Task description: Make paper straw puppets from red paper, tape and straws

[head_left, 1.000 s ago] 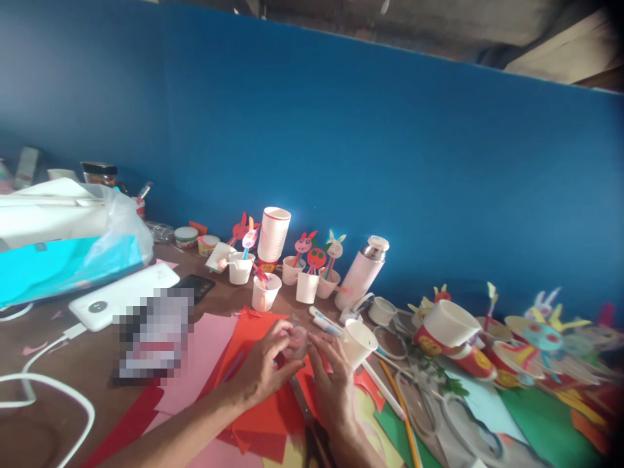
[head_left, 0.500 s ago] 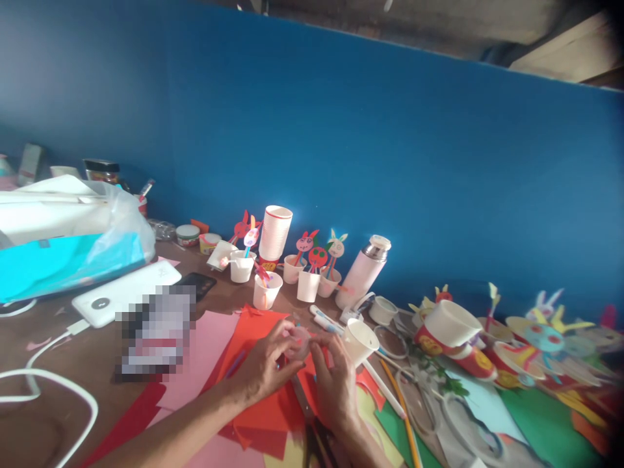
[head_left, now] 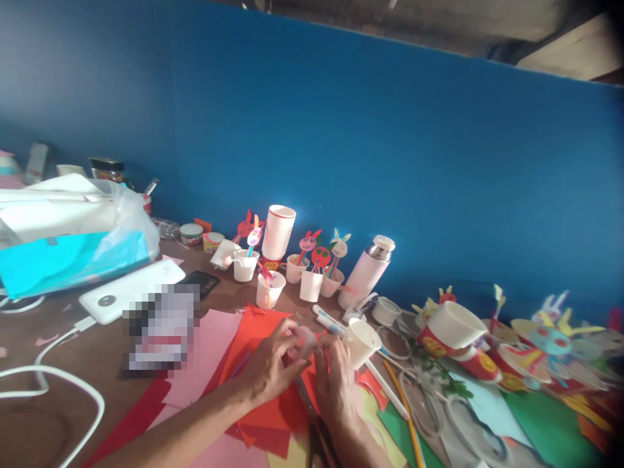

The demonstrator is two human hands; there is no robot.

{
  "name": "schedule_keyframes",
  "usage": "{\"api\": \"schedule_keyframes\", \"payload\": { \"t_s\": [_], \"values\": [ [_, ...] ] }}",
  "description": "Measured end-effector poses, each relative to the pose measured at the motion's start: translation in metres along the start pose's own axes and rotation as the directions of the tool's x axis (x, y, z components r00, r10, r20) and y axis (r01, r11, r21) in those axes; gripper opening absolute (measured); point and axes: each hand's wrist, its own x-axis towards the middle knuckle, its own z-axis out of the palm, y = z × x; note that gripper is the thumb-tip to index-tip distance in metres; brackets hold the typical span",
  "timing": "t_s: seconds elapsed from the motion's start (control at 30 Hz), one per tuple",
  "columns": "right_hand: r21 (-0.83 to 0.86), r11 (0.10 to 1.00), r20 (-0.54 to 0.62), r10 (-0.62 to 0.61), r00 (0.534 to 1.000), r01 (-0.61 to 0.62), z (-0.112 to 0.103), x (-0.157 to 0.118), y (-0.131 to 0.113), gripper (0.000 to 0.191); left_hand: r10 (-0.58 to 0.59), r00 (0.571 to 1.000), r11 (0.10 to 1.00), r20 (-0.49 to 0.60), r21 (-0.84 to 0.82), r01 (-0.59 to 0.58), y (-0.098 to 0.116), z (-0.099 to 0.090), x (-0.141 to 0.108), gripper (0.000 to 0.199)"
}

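Note:
A small pale pink round piece (head_left: 304, 340), seemingly paper, is pinched between the thumb and fingers of my left hand (head_left: 270, 369). At its right edge are the bent fingers of my right hand (head_left: 336, 380); they are closed, and their tips partly hide whatever they grip. Both hands hover above red paper (head_left: 266, 416) and pink paper sheets (head_left: 209, 338). Beneath my right wrist lie dark-handled scissors (head_left: 319, 439), partly covered. Just beyond my right hand stands a white paper cup (head_left: 361, 343).
White cups holding paper animal faces (head_left: 311, 286) stand near the blue partition (head_left: 341, 143), beside stacked cups (head_left: 279, 231) and a pink thermos (head_left: 366, 273). A power bank (head_left: 131, 292) with its cable lies left. On the right are a pencil (head_left: 404, 416), tape (head_left: 470, 422) and red cups (head_left: 431, 341).
My right fingers have shifted slightly at the edge of the pink round piece. My left hand keeps its grip, and the whole view has moved a little.

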Motion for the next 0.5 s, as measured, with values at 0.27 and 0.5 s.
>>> {"api": "schedule_keyframes", "payload": {
  "t_s": [0.27,0.5],
  "values": [
    [0.106,0.987,-0.029,0.127,0.991,-0.123,-0.0006,-0.0009,-0.0018,0.020,-0.067,0.998,0.991,-0.010,0.113,0.067,-0.0001,-0.0039,0.0043,0.018],
    [0.228,0.965,-0.092,0.156,0.983,-0.131,-0.0068,0.0065,0.0022,0.017,-0.052,0.999,0.992,-0.013,0.113,0.053,0.0008,-0.0056,0.0044,0.022]
  ]
}}
